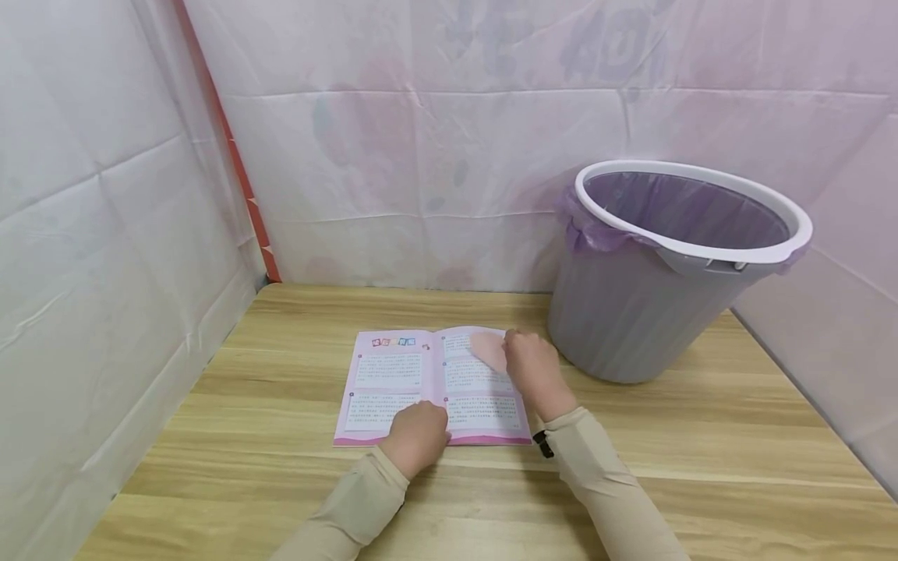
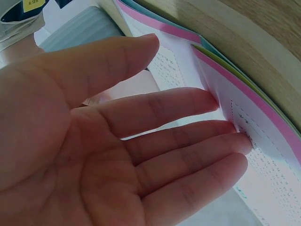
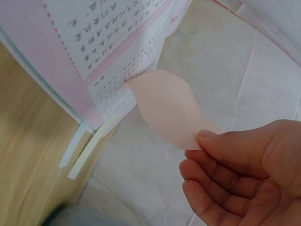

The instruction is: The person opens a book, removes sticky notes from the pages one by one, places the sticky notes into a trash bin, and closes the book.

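Note:
An open booklet with pink page borders and printed text lies on the wooden table. My left hand rests at its lower edge near the centre fold. In the left wrist view, the fingers are nearly straight, their tips against the page, with the thumb apart. My right hand is over the right page's outer edge. Between thumb and forefinger it pinches a thin, pale pink, petal-shaped piece of paper. The paper's far tip meets the printed page; whether it is attached there I cannot tell.
A grey trash bin with a white rim and purple liner stands right of the booklet on the table. Pale paper tabs stick out from the booklet's edge. White sheeting hangs behind and at both sides.

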`<action>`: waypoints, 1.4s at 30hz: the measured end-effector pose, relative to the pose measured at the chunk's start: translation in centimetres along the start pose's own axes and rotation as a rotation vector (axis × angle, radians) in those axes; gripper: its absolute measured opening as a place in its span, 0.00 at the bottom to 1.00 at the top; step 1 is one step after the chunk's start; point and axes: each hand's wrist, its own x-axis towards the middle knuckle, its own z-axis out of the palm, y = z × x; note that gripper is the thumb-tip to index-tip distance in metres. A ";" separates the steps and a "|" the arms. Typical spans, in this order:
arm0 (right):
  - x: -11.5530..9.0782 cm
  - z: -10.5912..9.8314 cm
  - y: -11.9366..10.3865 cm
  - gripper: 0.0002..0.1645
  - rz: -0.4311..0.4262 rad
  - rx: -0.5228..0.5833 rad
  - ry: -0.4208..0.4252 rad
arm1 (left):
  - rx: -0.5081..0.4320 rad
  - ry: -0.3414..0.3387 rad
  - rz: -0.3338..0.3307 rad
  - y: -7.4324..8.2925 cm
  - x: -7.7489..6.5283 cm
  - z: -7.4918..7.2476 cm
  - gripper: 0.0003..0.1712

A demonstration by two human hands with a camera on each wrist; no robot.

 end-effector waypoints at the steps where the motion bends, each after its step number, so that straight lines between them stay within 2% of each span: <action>1: 0.0 -0.1 0.0 0.07 0.000 0.004 0.007 | 0.000 0.000 0.000 0.0 0.0 0.0 0.12; 13: 0.1 -1.2 1.1 0.07 0.023 0.063 0.081 | 0.006 -0.013 -0.017 0.2 -0.1 -0.2 0.12; 18: 0.2 -1.9 1.3 0.03 0.036 0.079 0.103 | 0.006 -0.014 -0.019 0.1 -0.2 -0.4 0.11; 21: 0.2 -2.5 1.4 0.02 0.044 0.112 0.112 | 0.004 -0.012 -0.021 0.1 -0.2 -0.4 0.11; 23: 0.0 -3.2 1.5 0.02 0.030 0.164 0.156 | 0.001 -0.014 -0.020 0.1 -0.2 -0.4 0.11; 26: -0.5 -4.7 1.7 0.04 -0.027 0.249 0.275 | -0.006 -0.015 -0.015 0.1 -0.2 -0.2 0.11; 30: -1.7 -7.7 1.6 0.08 -0.160 0.325 0.508 | -0.001 -0.013 -0.009 0.3 -0.2 0.0 0.12; 32: -2.1 -9.5 1.3 0.10 -0.221 0.353 0.676 | 0.008 -0.007 -0.012 0.3 -0.2 0.0 0.12; 34: -2.3 -11.4 0.7 0.10 -0.257 0.382 0.884 | 0.013 -0.001 -0.015 0.3 -0.3 0.0 0.12; 36: -1.9 -13.3 0.2 0.08 -0.243 0.407 1.119 | 0.017 0.006 -0.013 0.3 -0.3 0.0 0.11; 38: -1.4 -15.0 0.4 0.05 -0.180 0.398 1.302 | 0.020 0.012 -0.003 0.2 -0.4 0.1 0.11; 40: -0.6 -16.4 1.4 0.04 -0.108 0.362 1.367 | 0.026 0.016 0.006 0.2 -0.4 0.1 0.12; 42: 0.1 -17.3 3.2 0.06 -0.044 0.313 1.331 | 0.028 0.019 0.010 0.3 -0.3 0.1 0.12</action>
